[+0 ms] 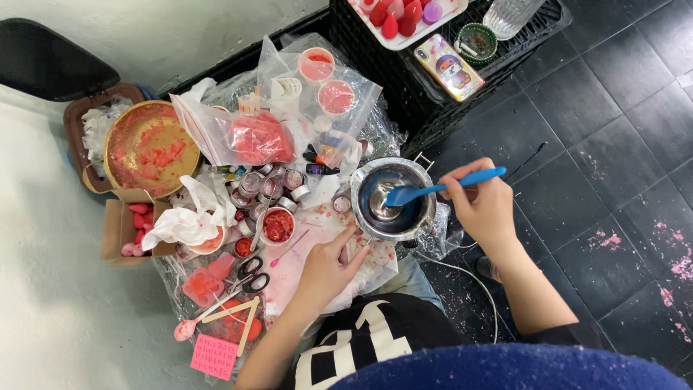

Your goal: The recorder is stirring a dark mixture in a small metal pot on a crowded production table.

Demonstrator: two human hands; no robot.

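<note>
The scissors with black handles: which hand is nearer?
Left. The left hand rests on the paper just right of the scissors; the right hand holds the blue spatula over the metal pot.

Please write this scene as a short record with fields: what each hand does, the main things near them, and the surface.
Right hand: holds a blue spatula, its blade inside a metal pot.
Left hand: rests flat on a stained pink sheet, fingertips near the pot.
Pot content: dark and shiny; kind cannot be told.
Near left hand: scissors, small cup of red bits, small jars.
Further left: round bowl with red residue.
Floor: dark tiles with pink specks.
</note>
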